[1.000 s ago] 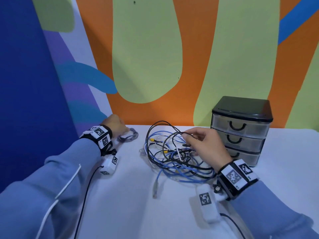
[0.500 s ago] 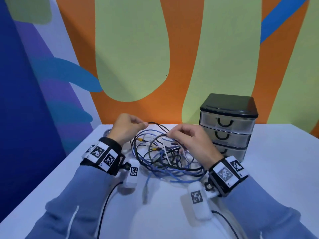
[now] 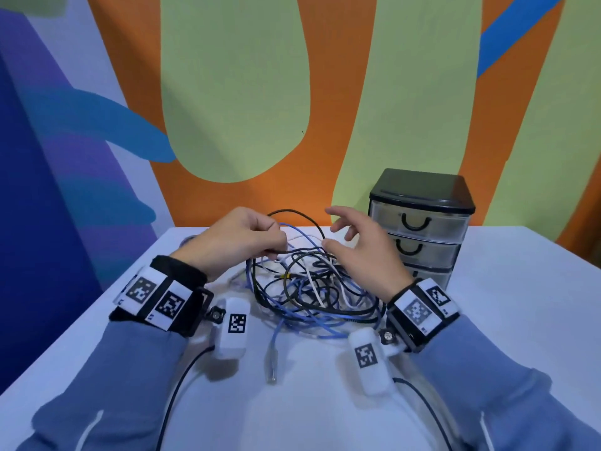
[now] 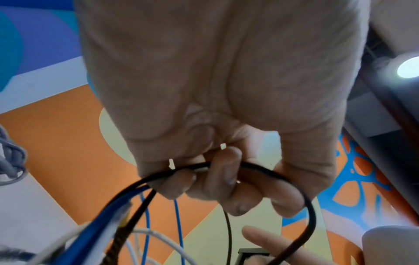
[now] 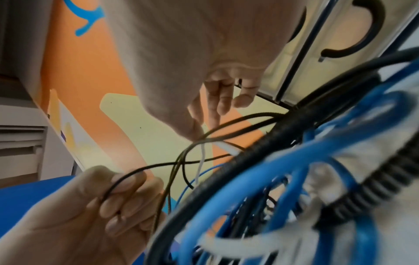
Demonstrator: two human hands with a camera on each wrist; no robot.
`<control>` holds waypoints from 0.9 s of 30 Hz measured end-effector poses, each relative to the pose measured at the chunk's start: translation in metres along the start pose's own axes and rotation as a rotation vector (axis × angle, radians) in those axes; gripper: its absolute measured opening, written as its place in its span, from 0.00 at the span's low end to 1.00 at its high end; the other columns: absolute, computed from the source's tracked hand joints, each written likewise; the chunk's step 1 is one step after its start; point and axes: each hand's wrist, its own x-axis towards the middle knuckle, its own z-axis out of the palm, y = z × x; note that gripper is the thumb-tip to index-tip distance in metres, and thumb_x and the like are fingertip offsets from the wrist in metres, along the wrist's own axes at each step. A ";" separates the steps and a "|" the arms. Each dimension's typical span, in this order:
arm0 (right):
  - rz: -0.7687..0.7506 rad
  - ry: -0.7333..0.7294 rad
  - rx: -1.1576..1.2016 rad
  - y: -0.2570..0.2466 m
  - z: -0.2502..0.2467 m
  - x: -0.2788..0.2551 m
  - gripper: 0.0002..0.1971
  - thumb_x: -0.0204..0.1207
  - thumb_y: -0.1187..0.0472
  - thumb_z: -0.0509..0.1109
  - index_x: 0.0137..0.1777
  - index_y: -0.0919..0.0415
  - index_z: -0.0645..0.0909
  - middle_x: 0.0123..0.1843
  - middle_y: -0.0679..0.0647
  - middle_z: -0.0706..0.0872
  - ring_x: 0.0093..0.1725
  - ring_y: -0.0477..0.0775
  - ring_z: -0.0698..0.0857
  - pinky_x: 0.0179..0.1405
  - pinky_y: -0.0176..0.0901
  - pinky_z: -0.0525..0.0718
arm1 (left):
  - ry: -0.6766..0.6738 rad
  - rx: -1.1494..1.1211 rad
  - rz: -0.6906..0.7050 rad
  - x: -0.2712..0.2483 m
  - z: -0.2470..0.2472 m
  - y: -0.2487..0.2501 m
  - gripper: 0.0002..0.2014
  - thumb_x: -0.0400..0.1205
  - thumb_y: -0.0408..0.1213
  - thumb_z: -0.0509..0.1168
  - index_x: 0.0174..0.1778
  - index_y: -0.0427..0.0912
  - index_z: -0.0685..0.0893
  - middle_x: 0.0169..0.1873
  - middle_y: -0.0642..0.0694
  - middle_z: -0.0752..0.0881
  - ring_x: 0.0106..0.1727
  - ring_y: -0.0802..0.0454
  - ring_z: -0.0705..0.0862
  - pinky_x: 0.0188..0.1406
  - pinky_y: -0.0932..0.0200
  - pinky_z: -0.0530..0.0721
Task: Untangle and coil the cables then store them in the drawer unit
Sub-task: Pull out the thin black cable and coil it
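A tangle of blue, black and white cables (image 3: pixel 312 294) lies on the white table between my hands. My left hand (image 3: pixel 276 242) grips a loop of thin black cable (image 3: pixel 299 213) at the tangle's far left, lifted off the pile. In the left wrist view my left hand (image 4: pixel 217 181) has its fingers curled round that black cable (image 4: pixel 310 215). My right hand (image 3: pixel 338 232) hovers over the pile's far right with fingers spread and the thumb by the black loop. The right wrist view shows my right hand (image 5: pixel 211 114) above the crossing strands, holding nothing. The drawer unit (image 3: pixel 419 229) stands shut at right.
A grey coiled cable (image 4: pixel 11 161) lies on the table left of my left hand. A blue cable's plug end (image 3: pixel 271 362) trails toward me. The table (image 3: pixel 504 304) meets the painted wall behind. The drawer unit's fronts (image 5: pixel 340 44) are close to my right hand.
My left hand left the grey coil, came right to the tangle and took hold of the black cable. My right hand let go of the pile and spread its fingers.
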 end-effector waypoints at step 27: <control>-0.083 -0.191 0.183 -0.002 -0.008 -0.001 0.13 0.81 0.62 0.78 0.62 0.48 0.84 0.55 0.52 0.91 0.55 0.47 0.87 0.54 0.34 0.82 | 0.518 0.011 0.517 -0.003 0.028 0.013 0.11 0.91 0.42 0.70 0.51 0.38 0.91 0.29 0.46 0.80 0.32 0.54 0.76 0.34 0.56 0.73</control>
